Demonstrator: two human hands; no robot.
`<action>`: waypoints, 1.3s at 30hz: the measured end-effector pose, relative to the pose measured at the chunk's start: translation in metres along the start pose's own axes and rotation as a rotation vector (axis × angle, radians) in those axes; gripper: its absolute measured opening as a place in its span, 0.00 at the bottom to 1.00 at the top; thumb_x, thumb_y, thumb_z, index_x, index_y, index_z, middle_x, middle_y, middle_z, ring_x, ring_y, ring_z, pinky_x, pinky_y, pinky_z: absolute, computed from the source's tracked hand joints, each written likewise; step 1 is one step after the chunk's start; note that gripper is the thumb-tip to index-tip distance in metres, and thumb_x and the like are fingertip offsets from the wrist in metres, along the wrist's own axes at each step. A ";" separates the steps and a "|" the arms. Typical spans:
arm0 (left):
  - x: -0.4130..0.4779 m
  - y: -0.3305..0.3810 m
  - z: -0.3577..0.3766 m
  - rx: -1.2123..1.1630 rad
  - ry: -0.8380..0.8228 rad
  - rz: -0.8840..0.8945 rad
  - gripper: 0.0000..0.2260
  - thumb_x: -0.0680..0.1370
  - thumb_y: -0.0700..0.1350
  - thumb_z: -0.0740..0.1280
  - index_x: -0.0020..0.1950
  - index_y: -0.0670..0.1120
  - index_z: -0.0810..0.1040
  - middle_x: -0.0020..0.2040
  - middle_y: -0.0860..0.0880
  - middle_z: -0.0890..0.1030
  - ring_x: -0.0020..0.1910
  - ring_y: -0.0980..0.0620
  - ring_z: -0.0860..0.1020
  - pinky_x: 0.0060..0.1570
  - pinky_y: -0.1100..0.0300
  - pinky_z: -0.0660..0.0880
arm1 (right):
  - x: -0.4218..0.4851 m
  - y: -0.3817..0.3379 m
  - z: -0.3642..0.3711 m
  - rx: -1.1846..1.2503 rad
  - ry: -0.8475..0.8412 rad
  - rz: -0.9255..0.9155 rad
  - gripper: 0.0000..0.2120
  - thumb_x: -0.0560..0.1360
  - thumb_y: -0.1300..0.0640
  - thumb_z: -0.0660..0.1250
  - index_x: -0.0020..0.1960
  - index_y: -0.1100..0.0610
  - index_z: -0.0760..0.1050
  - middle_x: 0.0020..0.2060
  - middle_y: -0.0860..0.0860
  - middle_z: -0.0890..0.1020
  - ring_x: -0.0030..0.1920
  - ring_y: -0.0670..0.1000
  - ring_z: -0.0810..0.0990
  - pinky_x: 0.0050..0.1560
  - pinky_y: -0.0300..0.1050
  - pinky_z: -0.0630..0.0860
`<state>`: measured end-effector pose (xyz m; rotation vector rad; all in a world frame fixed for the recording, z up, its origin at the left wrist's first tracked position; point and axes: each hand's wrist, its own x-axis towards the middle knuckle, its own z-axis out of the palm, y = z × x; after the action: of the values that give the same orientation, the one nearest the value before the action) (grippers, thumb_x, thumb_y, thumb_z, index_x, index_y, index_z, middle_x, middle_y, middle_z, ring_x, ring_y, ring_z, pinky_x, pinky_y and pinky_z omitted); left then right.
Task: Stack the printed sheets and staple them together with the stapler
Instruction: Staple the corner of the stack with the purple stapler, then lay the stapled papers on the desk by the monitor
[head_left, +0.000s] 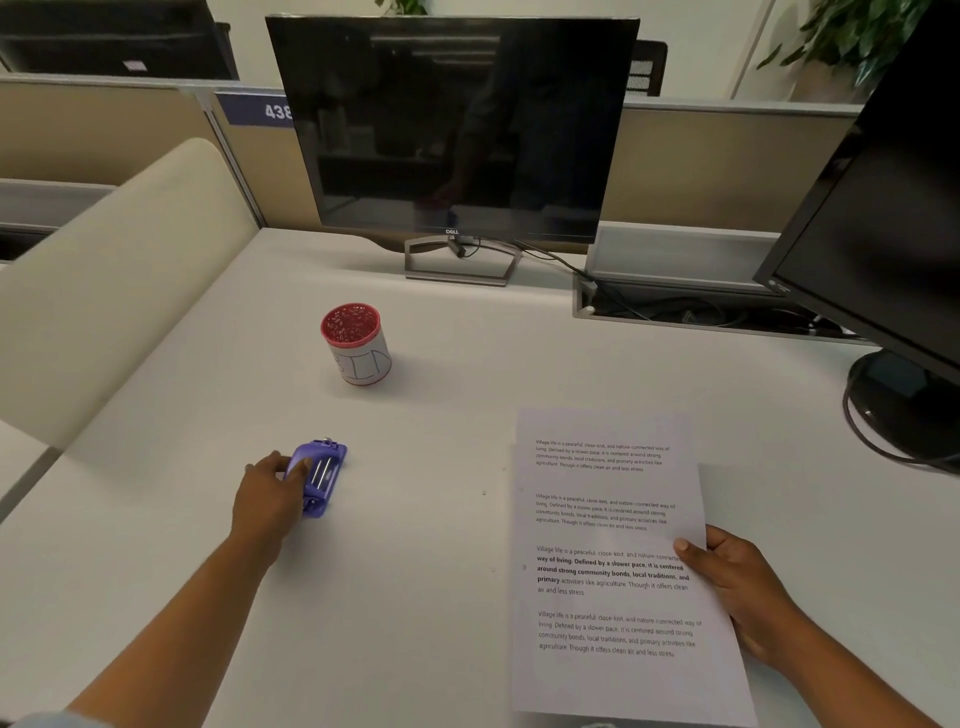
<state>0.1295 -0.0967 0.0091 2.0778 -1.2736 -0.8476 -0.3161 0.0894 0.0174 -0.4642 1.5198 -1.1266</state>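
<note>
The printed sheets (608, 540) lie stacked on the white desk (426, 519) at the right, with the top sheet shifted slightly from the one beneath. My right hand (743, 592) pinches their right edge, thumb on top of the paper. A purple stapler (319, 478) lies on its side at the left of the desk. My left hand (270, 499) curls its fingers round the stapler's left side.
A red-rimmed cup (357, 345) marked "BIN" stands behind the stapler. A Dell monitor (457, 130) is at the back, a second black monitor (883, 234) at the right with its round base and cables. A cream partition (119, 280) borders the left.
</note>
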 end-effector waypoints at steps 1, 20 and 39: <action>-0.001 0.000 0.001 -0.016 0.025 -0.012 0.08 0.79 0.45 0.65 0.52 0.40 0.76 0.52 0.41 0.77 0.44 0.42 0.75 0.42 0.54 0.70 | 0.000 0.000 0.000 0.000 0.000 0.001 0.12 0.76 0.64 0.65 0.59 0.65 0.78 0.50 0.65 0.85 0.51 0.67 0.84 0.49 0.60 0.82; -0.191 0.048 0.103 -0.516 -0.240 0.062 0.04 0.77 0.43 0.69 0.51 0.50 0.78 0.47 0.49 0.83 0.47 0.50 0.81 0.45 0.64 0.77 | -0.003 0.005 0.000 -0.019 0.009 -0.012 0.12 0.77 0.64 0.65 0.59 0.64 0.78 0.50 0.63 0.86 0.50 0.65 0.85 0.55 0.63 0.80; -0.204 0.086 0.122 -0.460 -0.468 -0.049 0.06 0.78 0.39 0.67 0.46 0.46 0.84 0.40 0.49 0.87 0.40 0.48 0.86 0.42 0.55 0.81 | -0.024 0.010 -0.025 -0.159 0.122 0.011 0.06 0.78 0.63 0.65 0.52 0.62 0.80 0.43 0.57 0.88 0.42 0.56 0.87 0.47 0.53 0.81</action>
<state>-0.0816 0.0390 0.0384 1.5993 -1.1104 -1.5515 -0.3294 0.1228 0.0197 -0.5015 1.7245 -1.0455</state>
